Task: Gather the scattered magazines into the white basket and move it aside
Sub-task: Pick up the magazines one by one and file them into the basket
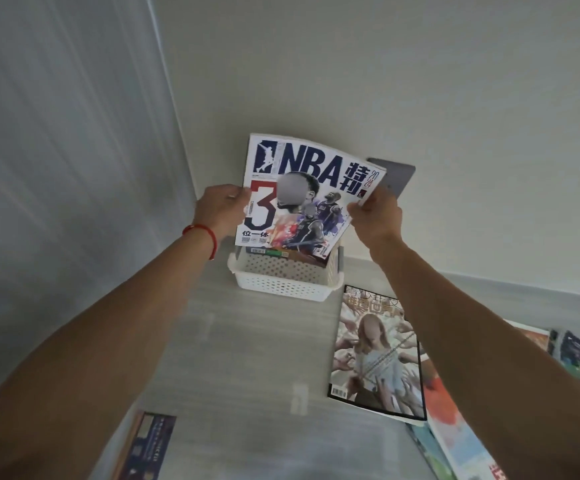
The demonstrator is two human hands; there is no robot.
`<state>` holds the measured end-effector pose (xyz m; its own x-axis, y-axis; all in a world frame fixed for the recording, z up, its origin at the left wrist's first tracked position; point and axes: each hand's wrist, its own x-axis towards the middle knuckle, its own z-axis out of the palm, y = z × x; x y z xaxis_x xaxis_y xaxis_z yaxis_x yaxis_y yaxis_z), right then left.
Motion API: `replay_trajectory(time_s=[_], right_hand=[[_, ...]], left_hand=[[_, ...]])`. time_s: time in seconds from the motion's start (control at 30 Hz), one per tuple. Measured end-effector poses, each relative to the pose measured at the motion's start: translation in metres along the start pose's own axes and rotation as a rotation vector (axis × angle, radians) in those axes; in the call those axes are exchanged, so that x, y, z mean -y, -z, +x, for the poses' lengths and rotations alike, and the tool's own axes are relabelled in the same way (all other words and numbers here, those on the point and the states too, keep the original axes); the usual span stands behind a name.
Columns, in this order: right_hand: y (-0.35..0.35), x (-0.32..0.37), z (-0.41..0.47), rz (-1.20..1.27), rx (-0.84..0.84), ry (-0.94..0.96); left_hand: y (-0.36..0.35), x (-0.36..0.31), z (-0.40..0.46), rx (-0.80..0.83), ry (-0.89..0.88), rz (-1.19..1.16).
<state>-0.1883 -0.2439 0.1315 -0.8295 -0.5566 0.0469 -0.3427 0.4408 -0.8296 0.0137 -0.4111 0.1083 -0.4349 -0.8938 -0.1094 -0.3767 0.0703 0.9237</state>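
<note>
The bench [247, 358] is grey and long, and it runs up to a pale wall. Loose magazines are spread on it, mostly on the right side. The biggest one in view is the magazine with many reaching hands on its cover [375, 355]. It lies flat, with its long side pointing away toward the wall. More magazines [461, 441] are partly tucked under it and beside it. One dark magazine [150, 445] lies near the bottom edge on the left.

The NBA magazine [302, 192] is held up in the air, right over the white basket [281, 282]. It is stood almost upright with its cover facing the camera, its title at the top and its long side running up and down. It is likely held this way so its bottom edge can be slid down into the basket. Its top bends a little.

The white basket is set at the far end of the bench, close to the wall. A few magazines are already seen inside it.

The left hand [221, 211] is curled on the left edge of the NBA magazine. The right hand [376, 216] pinches the right edge.
</note>
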Motion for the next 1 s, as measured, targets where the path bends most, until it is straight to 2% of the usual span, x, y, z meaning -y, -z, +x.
replay_trajectory(time_s=[0.2,0.47,0.7,0.87,1.0], right_hand=[[-0.003,-0.022,0.018,0.070,-0.052,-0.061],[-0.025,-0.050,0.023,0.088,-0.047,-0.117],[-0.021,-0.052,0.035,0.038,-0.088,-0.056],[-0.038,-0.053,0.030,-0.024,-0.021,0.007],[-0.046,-0.052,0.025,-0.024,-0.058,0.009]], left_hand=[[-0.013,-0.009,0.018,0.011,0.010,-0.018],[-0.029,0.021,0.022,-0.045,0.044,-0.056],[-0.039,0.023,0.026,-0.015,0.046,-0.034],[-0.036,0.046,0.031,-0.014,0.058,0.166],[-0.045,0.039,0.031,-0.037,0.050,0.274]])
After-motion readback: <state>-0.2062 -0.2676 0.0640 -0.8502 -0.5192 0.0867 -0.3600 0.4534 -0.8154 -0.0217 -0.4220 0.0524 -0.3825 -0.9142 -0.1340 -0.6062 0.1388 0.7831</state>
